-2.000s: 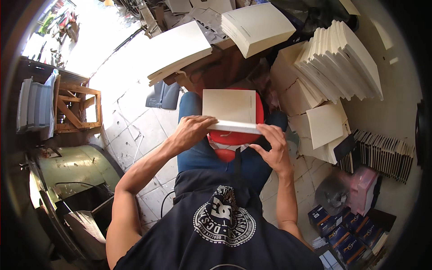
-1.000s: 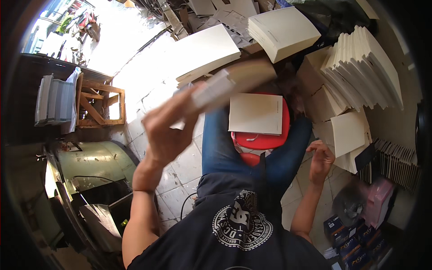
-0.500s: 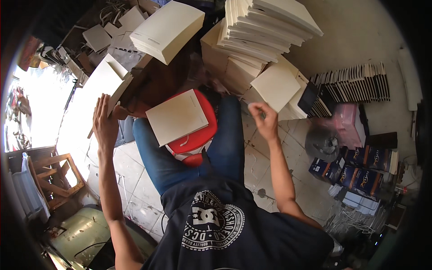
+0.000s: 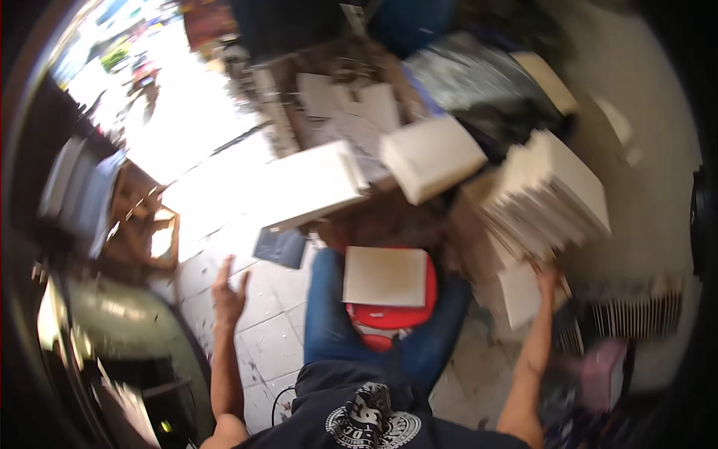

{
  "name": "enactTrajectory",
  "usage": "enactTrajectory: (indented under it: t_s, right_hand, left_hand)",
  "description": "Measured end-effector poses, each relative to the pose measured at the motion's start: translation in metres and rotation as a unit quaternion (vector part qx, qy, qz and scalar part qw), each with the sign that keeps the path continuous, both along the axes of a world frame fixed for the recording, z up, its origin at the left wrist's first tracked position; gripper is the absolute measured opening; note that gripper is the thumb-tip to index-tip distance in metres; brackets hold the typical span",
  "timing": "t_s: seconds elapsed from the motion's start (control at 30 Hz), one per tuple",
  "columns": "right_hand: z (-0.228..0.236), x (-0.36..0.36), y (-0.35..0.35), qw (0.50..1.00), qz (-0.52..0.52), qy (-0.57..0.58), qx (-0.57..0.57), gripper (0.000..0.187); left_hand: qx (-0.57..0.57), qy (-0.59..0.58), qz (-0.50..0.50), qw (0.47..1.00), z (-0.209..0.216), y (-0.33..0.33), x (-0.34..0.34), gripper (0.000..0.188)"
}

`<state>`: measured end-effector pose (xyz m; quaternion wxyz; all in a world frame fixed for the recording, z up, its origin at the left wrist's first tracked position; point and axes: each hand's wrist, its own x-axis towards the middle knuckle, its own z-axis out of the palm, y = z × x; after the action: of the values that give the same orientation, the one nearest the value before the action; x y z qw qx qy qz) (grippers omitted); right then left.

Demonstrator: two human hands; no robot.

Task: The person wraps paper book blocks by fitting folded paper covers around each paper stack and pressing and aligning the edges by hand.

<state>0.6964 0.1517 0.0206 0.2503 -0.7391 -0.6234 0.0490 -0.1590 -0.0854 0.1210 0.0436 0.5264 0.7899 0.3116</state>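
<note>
My left hand [image 4: 230, 293] is raised over the tiled floor on the left, fingers apart and nothing in it. My right hand [image 4: 548, 278] reaches to the far edge of a white book block [image 4: 517, 295], just below a tall uneven stack of book blocks [image 4: 553, 191]. Its fingers are blurred and partly hidden, so I cannot tell whether they grip anything. Between my knees, a cream book block [image 4: 385, 277] lies flat on a red stool [image 4: 404, 318].
More white book blocks [image 4: 434, 157] stand ahead, beside a bright white stack [image 4: 314, 183]. Behind them a box holds loose paper pieces [image 4: 348, 105]. A row of dark-and-white books [image 4: 636, 318] and a pink package [image 4: 604, 374] sit right. A wooden frame [image 4: 146, 217] stands left.
The view has swung, bringing more of the far side in. My left hand has come off the white stack at the left. My right hand has reached out to the book block beneath the tall stack.
</note>
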Motion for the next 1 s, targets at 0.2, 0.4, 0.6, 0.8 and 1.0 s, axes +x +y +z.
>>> enactTrajectory:
  t_s: [0.2,0.4,0.6,0.8,1.0]
  right_hand:
    - [-0.003,-0.035,0.001,0.991,0.039,-0.104,0.074,0.078]
    - [0.093,0.027,-0.036,0.997,0.042,0.062,-0.015,0.034]
    - [0.265,-0.217,-0.197,0.991,0.098,0.018,0.094,0.029]
    - [0.199,-0.333,-0.239,0.968,0.054,0.243,-0.026,0.039]
    - [0.152,-0.414,-0.201,0.881,0.118,0.458,-0.011,0.032]
  left_hand:
    - [-0.095,-0.041,0.02,0.994,-0.003,-0.079,0.019,0.05]
    - [-0.007,-0.235,-0.186,0.954,0.021,-0.006,0.109,0.041]
    - [0.19,-0.272,-0.513,0.791,0.101,0.044,0.272,0.049]
    - [0.201,-0.148,-0.534,0.808,0.088,0.063,0.347,0.05]
    - [0.232,-0.116,-0.364,0.895,0.039,0.054,0.3,0.032]
